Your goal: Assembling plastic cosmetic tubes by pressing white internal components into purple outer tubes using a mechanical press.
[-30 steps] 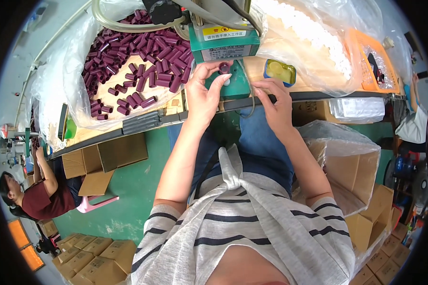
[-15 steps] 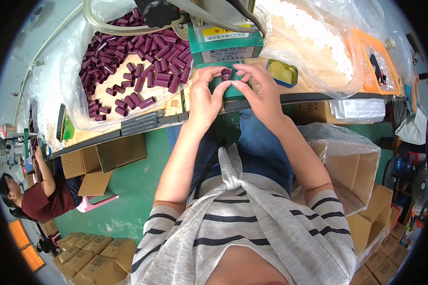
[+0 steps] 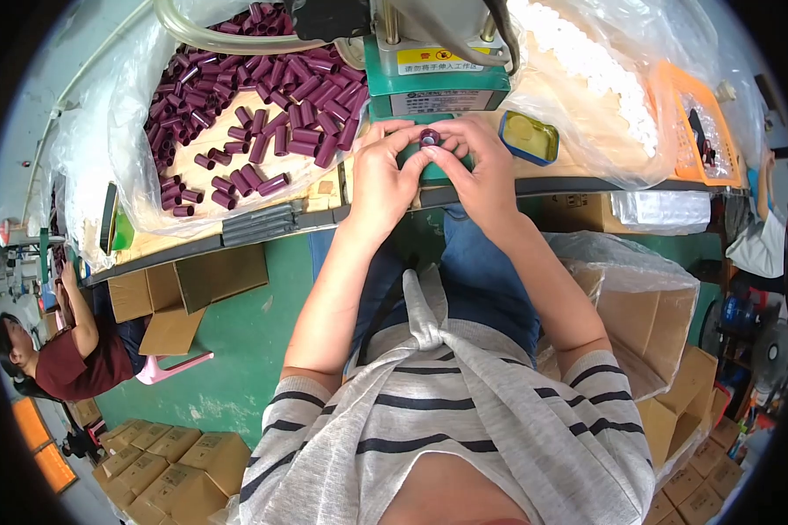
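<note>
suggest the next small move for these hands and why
Probably, the left hand and right hand should level the purple tube before moving it elsewhere: both grip it, its round end faces upward, and it is close in front of the green machine, where a tilted piece might catch.

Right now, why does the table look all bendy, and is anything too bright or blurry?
Head view: the fisheye lens bends the table's front edge; head view: the white pile is so bright its pieces wash together; head view: the left hand and right hand look fairly sharp, but the purple tube between them is too small for fine detail.
</note>
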Demonstrator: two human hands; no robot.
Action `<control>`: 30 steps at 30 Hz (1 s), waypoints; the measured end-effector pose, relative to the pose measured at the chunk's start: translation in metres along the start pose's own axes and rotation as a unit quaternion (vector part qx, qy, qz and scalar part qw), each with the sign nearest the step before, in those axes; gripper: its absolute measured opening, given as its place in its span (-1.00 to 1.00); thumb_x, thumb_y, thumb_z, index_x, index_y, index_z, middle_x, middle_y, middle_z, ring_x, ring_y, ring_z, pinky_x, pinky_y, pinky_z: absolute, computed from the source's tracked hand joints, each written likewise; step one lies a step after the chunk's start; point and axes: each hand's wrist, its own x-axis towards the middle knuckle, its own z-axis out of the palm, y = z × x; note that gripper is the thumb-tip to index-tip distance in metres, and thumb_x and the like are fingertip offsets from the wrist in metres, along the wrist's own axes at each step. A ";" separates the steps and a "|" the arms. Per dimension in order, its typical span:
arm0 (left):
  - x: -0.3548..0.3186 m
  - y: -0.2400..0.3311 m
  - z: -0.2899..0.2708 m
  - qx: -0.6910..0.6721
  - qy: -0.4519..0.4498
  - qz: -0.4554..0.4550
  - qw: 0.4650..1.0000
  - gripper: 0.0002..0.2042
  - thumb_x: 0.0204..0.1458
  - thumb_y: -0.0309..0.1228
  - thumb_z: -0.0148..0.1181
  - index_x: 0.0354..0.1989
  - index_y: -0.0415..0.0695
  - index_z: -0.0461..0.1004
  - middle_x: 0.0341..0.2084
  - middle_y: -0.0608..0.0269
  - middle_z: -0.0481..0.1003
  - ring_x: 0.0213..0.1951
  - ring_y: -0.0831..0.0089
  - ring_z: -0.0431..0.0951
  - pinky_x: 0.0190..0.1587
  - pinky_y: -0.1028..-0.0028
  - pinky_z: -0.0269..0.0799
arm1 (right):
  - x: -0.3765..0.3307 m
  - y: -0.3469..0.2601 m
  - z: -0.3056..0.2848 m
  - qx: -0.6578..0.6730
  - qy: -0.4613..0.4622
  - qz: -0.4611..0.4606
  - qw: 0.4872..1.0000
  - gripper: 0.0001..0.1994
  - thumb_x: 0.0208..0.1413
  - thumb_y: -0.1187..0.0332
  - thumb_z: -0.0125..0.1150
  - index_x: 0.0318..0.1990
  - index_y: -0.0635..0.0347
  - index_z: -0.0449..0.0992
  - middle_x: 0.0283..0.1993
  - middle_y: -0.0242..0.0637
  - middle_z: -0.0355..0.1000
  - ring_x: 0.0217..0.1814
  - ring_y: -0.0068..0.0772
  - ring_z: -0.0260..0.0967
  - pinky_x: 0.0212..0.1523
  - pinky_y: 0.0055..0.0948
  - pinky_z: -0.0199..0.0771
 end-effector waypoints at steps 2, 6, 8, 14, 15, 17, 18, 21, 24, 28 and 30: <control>0.000 0.002 0.000 0.007 -0.002 0.001 1.000 -0.72 0.04 -0.53 0.39 -0.04 -0.26 0.66 -0.09 0.02 0.60 0.02 0.19 0.58 0.16 0.30 0.42 | -0.002 -0.001 0.002 0.013 0.022 0.004 1.000 -0.77 0.10 0.56 0.37 -0.08 0.23 0.58 -0.20 -0.28 0.51 -0.29 -0.42 0.47 -0.24 -0.46 0.46; -0.001 -0.002 0.001 -0.015 -0.004 0.006 1.000 -0.76 0.05 -0.48 0.36 -0.08 -0.19 0.67 -0.15 0.07 0.62 -0.01 0.15 0.55 0.12 0.21 0.30 | -0.003 0.000 0.003 0.024 0.028 0.011 0.999 -0.77 0.10 0.58 0.37 -0.08 0.25 0.57 -0.21 -0.25 0.51 -0.30 -0.41 0.50 -0.25 -0.47 0.50; -0.002 -0.003 0.003 -0.030 -0.002 0.010 1.000 -0.76 0.05 -0.49 0.36 -0.08 -0.19 0.67 -0.16 0.07 0.62 -0.02 0.16 0.55 0.11 0.21 0.30 | -0.004 0.001 0.004 0.026 0.027 -0.005 0.999 -0.78 0.11 0.58 0.36 -0.08 0.26 0.57 -0.21 -0.24 0.51 -0.30 -0.40 0.54 -0.24 -0.47 0.52; -0.004 -0.004 0.015 0.000 0.049 0.049 0.998 -0.77 0.05 -0.51 0.34 -0.09 -0.23 0.66 -0.20 0.07 0.63 -0.09 0.12 0.61 0.02 0.26 0.44 | 0.003 -0.006 -0.006 -0.031 0.012 -0.030 0.999 -0.84 0.06 0.51 0.34 -0.20 0.26 0.55 -0.26 -0.12 0.43 -0.28 -0.07 0.49 -0.29 -0.25 0.47; -0.004 -0.004 0.014 0.011 0.050 0.054 0.997 -0.77 0.05 -0.49 0.35 -0.10 -0.24 0.66 -0.20 0.06 0.64 -0.12 0.11 0.62 0.01 0.25 0.45 | 0.005 -0.001 -0.007 -0.034 0.000 -0.056 0.998 -0.83 0.06 0.53 0.33 -0.19 0.27 0.53 -0.26 -0.12 0.44 -0.28 -0.10 0.51 -0.28 -0.27 0.49; -0.007 -0.009 0.014 0.020 0.059 0.044 0.997 -0.78 0.06 -0.49 0.37 -0.11 -0.21 0.68 -0.19 0.07 0.64 -0.14 0.14 0.63 -0.01 0.28 0.45 | 0.003 0.003 -0.008 -0.004 -0.028 -0.021 0.999 -0.79 0.09 0.53 0.40 -0.11 0.29 0.58 -0.19 -0.19 0.51 -0.26 -0.34 0.57 -0.21 -0.43 0.56; -0.008 -0.011 0.015 0.019 0.057 0.040 0.997 -0.79 0.05 -0.50 0.37 -0.11 -0.18 0.69 -0.19 0.09 0.65 -0.13 0.17 0.63 0.01 0.29 0.46 | 0.003 0.004 -0.012 0.013 -0.037 -0.023 0.999 -0.79 0.10 0.53 0.39 -0.10 0.30 0.57 -0.17 -0.19 0.51 -0.25 -0.37 0.58 -0.20 -0.44 0.56; -0.006 -0.011 0.015 -0.030 0.042 0.042 0.998 -0.79 0.03 -0.51 0.39 -0.13 -0.13 0.70 -0.19 0.13 0.65 -0.12 0.19 0.61 0.05 0.28 0.44 | 0.004 0.007 -0.040 -0.027 -0.014 0.012 0.999 -0.78 0.17 0.53 0.33 -0.03 0.30 0.58 -0.19 -0.26 0.54 -0.21 -0.46 0.57 -0.17 -0.47 0.56; -0.006 -0.008 0.010 -0.015 0.014 0.025 0.999 -0.76 0.01 -0.49 0.42 -0.11 -0.11 0.70 -0.12 0.10 0.63 -0.02 0.15 0.59 0.12 0.26 0.42 | 0.019 0.043 -0.105 -0.124 0.106 0.058 0.985 -0.77 0.20 0.43 0.33 -0.01 0.25 0.62 -0.24 -0.28 0.59 -0.21 -0.49 0.55 -0.15 -0.46 0.56; -0.006 -0.002 -0.001 0.013 0.016 0.030 0.999 -0.57 -0.03 -0.46 0.48 0.08 -0.09 0.62 0.06 0.00 0.54 0.15 0.06 0.51 0.22 0.20 0.38 | 0.037 0.115 -0.231 -0.382 0.177 0.076 0.904 -0.76 0.11 0.54 0.23 -0.06 0.27 0.62 -0.12 -0.03 0.57 -0.09 -0.03 0.55 0.00 -0.20 0.55; -0.010 -0.030 -0.016 -0.052 0.096 -0.011 0.994 -0.54 0.02 -0.44 0.48 0.13 -0.22 0.56 0.12 0.10 0.54 0.20 0.23 0.49 0.31 0.27 0.34 | 0.032 0.151 -0.288 -0.513 0.131 0.100 0.843 -0.73 0.05 0.59 0.14 -0.08 0.24 0.61 -0.01 -0.01 0.52 0.06 0.09 0.47 0.15 -0.12 0.47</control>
